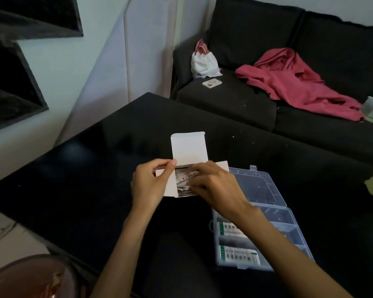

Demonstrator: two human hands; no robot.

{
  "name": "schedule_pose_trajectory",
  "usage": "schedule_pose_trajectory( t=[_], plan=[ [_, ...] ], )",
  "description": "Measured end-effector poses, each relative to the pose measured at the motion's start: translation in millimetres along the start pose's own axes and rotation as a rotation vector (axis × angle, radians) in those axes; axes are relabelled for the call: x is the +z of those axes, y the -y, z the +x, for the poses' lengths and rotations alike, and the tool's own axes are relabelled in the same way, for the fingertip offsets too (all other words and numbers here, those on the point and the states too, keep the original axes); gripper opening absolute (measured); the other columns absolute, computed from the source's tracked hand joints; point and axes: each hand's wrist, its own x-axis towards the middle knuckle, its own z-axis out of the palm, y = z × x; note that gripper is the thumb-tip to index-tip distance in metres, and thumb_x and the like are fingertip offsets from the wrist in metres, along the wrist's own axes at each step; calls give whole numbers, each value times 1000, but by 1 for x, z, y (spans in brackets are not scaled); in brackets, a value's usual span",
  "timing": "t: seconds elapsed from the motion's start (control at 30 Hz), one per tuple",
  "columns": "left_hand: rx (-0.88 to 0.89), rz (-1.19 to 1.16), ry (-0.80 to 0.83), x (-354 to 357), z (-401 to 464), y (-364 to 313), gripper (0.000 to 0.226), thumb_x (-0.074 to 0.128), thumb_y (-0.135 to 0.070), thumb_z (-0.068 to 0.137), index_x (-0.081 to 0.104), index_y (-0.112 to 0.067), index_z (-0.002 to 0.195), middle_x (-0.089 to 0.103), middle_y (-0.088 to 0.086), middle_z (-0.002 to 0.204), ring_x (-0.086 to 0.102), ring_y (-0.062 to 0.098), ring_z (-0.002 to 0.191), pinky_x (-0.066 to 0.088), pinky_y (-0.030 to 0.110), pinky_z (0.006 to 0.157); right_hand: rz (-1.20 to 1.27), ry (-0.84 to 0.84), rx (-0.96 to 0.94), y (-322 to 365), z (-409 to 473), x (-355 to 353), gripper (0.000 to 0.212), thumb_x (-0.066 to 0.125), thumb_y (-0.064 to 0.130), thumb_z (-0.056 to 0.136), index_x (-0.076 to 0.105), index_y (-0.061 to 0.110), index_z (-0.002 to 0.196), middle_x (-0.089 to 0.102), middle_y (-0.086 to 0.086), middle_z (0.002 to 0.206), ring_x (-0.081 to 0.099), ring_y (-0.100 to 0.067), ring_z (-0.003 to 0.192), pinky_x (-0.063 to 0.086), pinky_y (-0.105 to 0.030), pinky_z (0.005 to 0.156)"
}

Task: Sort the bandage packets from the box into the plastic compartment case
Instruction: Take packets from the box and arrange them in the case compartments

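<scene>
Right hand [215,186] pinching bandage packets [184,181], left hand [151,181] gripping box [190,151].

A single head-worn wide-angle view looks forward and down from close above the glossy black table [78,168]. Beyond the table's far edge it takes in the dark fabric sofa [235,100].

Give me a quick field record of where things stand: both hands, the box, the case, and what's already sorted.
left hand: pinches the box's side flap, holding it open
right hand: fingers curled on the packets in the box
box: white, on the black table, top flap standing open
bandage packets: loose bunch visible inside the box
compartment case: clear blue plastic, lid open, right of the box
sorted so far: packets in two near-left compartments; far-right compartments look empty
</scene>
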Motion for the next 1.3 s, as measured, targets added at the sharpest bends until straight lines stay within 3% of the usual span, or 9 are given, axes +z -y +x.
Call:
schedule_pose_trajectory(
  t=[0.13, 0.3, 0.4, 0.53, 0.73, 0.9, 1.03, 1.17, 1.3],
  plan=[
    [-31, -43, 41, -1, 5, 1, 7, 72, -29, 80, 73, -34, 76, 73, -14, 77, 68, 2, 82, 52, 26, 77, -3, 58, -29, 0, 4, -3, 12, 70, 28, 81, 75, 22, 90, 70, 2, 108, 61, -15, 98, 53, -28, 72],
    [-74, -78, -26, 3, 1, -5, 13, 71, -32, 82, 74, -24, 91, 72, -12, 86, 67, 5, 87, 51, 22, 75, -81, 103, -41, 2, 25, 0, 17, 58, 25, 90, 71, 15, 92, 69, -6, 98, 63, -22, 85, 48, -29, 72],
    [-201, -215, 22, 0, 2, -10, 27, 73, -25, 80, 67, -21, 105, 71, -7, 92, 67, 2, 80, 49, 11, 62, -71, 142, -40, -1, 34, 1, 17, 56, 25, 91, 70, 15, 94, 69, -4, 104, 64, -21, 88, 51, -29, 74],
    [-401, -278, 131, -5, 6, -8, 25, 68, -18, 86, 65, -14, 110, 70, 2, 93, 65, 8, 78, 51, 16, 57, -83, 225, -54, -5, 47, -6, 17, 57, 27, 90, 69, 18, 97, 68, -4, 105, 64, -23, 90, 46, -27, 72],
    [-371, -266, 55, -1, 5, -6, 15, 63, -22, 89, 67, -14, 101, 69, 1, 87, 63, 8, 76, 48, 14, 50, -114, 366, -86, 3, 68, -13, 32, 59, 22, 91, 57, 19, 123, 63, -9, 119, 61, -26, 107, 49, -36, 91],
    [-332, -134, 80, -6, 6, -5, 13, 64, -22, 89, 69, -13, 97, 68, -1, 77, 61, 7, 67, 42, 11, 42, -206, 442, -147, 8, 67, -10, 32, 54, 28, 94, 55, 14, 122, 64, -9, 115, 62, -23, 102, 46, -29, 80],
    [-334, -96, 82, -7, 7, -3, 20, 67, -26, 86, 72, -11, 98, 73, 3, 83, 67, 14, 77, 49, 22, 52, -220, 355, -154, 3, 58, -9, 28, 55, 27, 93, 61, 16, 118, 65, -6, 114, 63, -20, 100, 46, -26, 80],
    [-296, 33, 32, -8, 7, 2, 14, 67, -35, 84, 72, -24, 90, 73, -8, 81, 69, 15, 81, 57, 36, 68, -107, 147, -148, -8, 40, -17, 26, 58, 29, 90, 66, 24, 114, 62, 2, 111, 54, -13, 98, 44, -24, 76],
    [-175, 337, -79, -6, 0, -9, 37, 63, -47, 84, 60, -28, 115, 65, -12, 108, 61, 13, 101, 45, 29, 78, 277, -195, 162, -9, 17, -18, 23, 64, 26, 86, 70, 19, 107, 54, 7, 83, 47, -5, 73, 42, -18, 59]
  ],
)
